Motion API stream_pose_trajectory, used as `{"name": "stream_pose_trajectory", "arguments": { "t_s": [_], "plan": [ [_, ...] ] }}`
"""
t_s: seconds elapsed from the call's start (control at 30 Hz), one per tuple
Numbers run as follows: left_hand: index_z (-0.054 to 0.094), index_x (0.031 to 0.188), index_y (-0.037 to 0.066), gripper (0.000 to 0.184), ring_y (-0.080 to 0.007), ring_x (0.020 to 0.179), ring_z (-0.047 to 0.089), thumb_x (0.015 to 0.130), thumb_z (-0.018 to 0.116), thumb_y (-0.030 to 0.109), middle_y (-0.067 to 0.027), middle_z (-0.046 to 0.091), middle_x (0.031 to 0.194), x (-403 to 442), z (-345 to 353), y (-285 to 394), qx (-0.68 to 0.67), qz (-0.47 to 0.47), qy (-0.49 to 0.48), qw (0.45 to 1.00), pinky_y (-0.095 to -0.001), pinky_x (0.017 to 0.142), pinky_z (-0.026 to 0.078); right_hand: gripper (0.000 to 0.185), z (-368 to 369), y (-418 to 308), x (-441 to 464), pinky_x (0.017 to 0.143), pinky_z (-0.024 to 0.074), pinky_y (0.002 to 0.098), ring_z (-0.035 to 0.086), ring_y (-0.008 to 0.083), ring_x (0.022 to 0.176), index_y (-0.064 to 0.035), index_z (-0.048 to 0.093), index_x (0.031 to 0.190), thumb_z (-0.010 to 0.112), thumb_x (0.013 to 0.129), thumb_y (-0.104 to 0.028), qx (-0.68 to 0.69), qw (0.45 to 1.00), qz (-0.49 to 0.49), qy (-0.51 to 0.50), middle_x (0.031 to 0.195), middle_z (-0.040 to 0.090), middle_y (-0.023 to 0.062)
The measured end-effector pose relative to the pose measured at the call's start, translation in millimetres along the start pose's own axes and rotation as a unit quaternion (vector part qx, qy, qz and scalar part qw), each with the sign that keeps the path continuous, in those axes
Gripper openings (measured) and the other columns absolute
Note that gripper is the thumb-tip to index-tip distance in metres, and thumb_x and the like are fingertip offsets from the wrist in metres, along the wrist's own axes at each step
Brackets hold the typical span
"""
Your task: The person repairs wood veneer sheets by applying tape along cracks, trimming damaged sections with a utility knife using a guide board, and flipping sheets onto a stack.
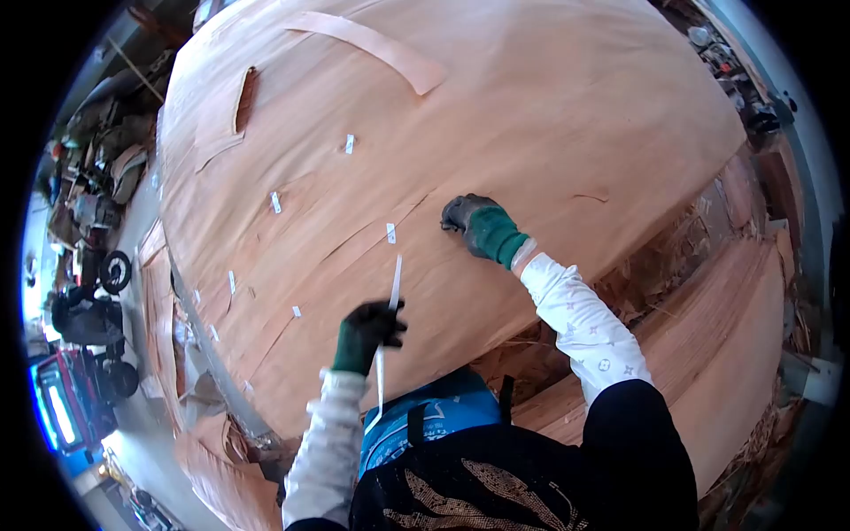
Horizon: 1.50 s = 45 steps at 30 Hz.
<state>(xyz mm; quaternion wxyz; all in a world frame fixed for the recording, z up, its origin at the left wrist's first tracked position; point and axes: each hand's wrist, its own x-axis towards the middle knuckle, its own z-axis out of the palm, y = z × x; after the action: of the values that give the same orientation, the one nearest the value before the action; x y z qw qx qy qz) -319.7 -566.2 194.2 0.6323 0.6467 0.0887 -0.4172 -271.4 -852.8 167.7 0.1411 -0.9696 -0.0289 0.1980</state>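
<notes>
A large sheet of thin wood veneer (575, 115) lies in front of me, with short white tape pieces (390, 234) stuck on it in several places. My left hand (367, 332), in a dark-palmed green glove, is closed around a long narrow white tape strip (396, 279), held upright over the sheet's near part. Further right, my right hand (482, 230) in a matching glove rests at the veneer with its fingers curled in. Whatever its fingertips may pinch is hidden. A thin crack (381, 226) in the sheet runs diagonally left of that hand.
A loose veneer strip (372, 44) lies on the far part of the sheet, and a torn flap (226, 115) is at far left. Stacked veneer (708, 327) stands at right, with scraps (620, 292) in between. A red vehicle (71, 403) is at left.
</notes>
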Motion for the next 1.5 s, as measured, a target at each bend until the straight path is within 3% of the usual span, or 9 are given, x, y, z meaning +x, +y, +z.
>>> {"name": "stream_pose_trajectory", "arguments": {
  "t_s": [0.2,0.5,0.7,1.0,1.17,1.27,1.3,1.37,1.5],
  "plan": [
    [0.052,0.111,-0.003,0.029,-0.0183,0.067,0.063,0.092,0.057,0.018,-0.0142,0.065,0.086,100,49,30,-0.094,0.059,0.041,0.993,-0.0285,0.055,0.054,0.028,-5,9,11,0.087,0.0518,0.043,0.057,0.0326,0.107,-0.0126,0.061,0.109,0.061,0.081,-0.01,0.033,0.999,-0.008,0.001,0.12,0.058,0.013],
    [0.051,0.119,-0.001,0.035,-0.0188,0.069,0.064,0.09,0.059,0.015,-0.0105,0.063,0.084,118,58,22,-0.174,0.058,0.089,0.979,-0.0293,0.055,0.055,0.052,10,17,16,0.081,0.051,0.0388,0.059,0.0331,0.102,-0.0105,0.049,0.129,0.055,0.079,0.004,0.162,0.934,-0.183,0.259,0.116,0.06,0.0139],
    [0.048,0.128,0.005,0.04,-0.0179,0.066,0.064,0.09,0.059,0.014,-0.0103,0.063,0.083,118,65,13,-0.192,0.074,0.138,0.969,-0.0291,0.054,0.054,0.062,-7,12,32,0.079,0.0518,0.0376,0.062,0.0289,0.095,-0.0123,0.04,0.136,0.058,0.078,-0.001,0.102,0.973,-0.2,0.048,0.129,0.052,0.0149],
    [0.039,0.136,0.01,0.049,-0.0188,0.055,0.059,0.091,0.057,0.011,-0.0141,0.062,0.074,120,64,11,-0.206,0.043,0.118,0.971,-0.0324,0.05,0.052,0.051,7,4,35,0.068,0.0514,0.0341,0.062,0.0203,0.095,-0.0138,0.043,0.134,0.053,0.085,-0.015,-0.307,0.909,-0.271,0.079,0.139,0.044,0.0096],
    [0.054,0.116,0.007,0.027,-0.0178,0.057,0.063,0.089,0.055,0.01,-0.0107,0.064,0.074,93,50,4,0.122,0.114,0.149,0.975,-0.0314,0.047,0.05,0.048,9,-4,32,0.065,0.0491,0.0348,0.061,0.0203,0.092,-0.0157,0.047,0.133,0.052,0.086,-0.019,-0.312,0.914,-0.249,0.078,0.143,0.039,0.0094],
    [0.061,0.089,0.004,0.009,-0.0148,0.051,0.059,0.084,0.054,0.003,-0.0077,0.062,0.068,65,-22,18,0.097,0.076,0.2,0.972,-0.027,0.043,0.047,0.047,12,-6,32,0.065,0.0487,0.0357,0.06,0.0212,0.092,-0.0185,0.047,0.133,0.052,0.086,-0.02,-0.307,0.92,-0.234,0.065,0.142,0.04,0.0075],
    [0.06,0.094,0.004,0.01,-0.015,0.05,0.058,0.085,0.054,0.004,-0.0071,0.062,0.067,67,-44,3,-0.058,0.142,0.182,0.971,-0.0261,0.042,0.046,0.047,10,-8,32,0.065,0.0488,0.0355,0.06,0.021,0.092,-0.0186,0.047,0.133,0.052,0.086,-0.02,-0.31,0.923,-0.221,0.046,0.142,0.04,0.0071],
    [0.059,0.101,0.005,0.015,-0.016,0.05,0.058,0.087,0.058,0.01,-0.0087,0.063,0.07,70,-57,13,-0.109,0.007,0.28,0.954,-0.027,0.041,0.047,0.047,7,-17,36,0.065,0.0489,0.0351,0.06,0.0207,0.092,-0.0189,0.047,0.133,0.052,0.087,-0.021,-0.321,0.926,-0.199,0.01,0.141,0.042,0.0062],
    [0.055,0.109,0.006,0.024,-0.0167,0.05,0.058,0.088,0.061,0.016,-0.0109,0.064,0.073,76,-57,7,-0.13,0.0,0.285,0.95,-0.0284,0.042,0.049,0.043,-16,-78,44,0.064,0.0496,0.0375,0.061,0.0205,0.091,-0.0196,0.052,0.127,0.054,0.084,-0.02,-0.196,0.963,-0.184,0.028,0.133,0.048,0.0044]
  ]
}}
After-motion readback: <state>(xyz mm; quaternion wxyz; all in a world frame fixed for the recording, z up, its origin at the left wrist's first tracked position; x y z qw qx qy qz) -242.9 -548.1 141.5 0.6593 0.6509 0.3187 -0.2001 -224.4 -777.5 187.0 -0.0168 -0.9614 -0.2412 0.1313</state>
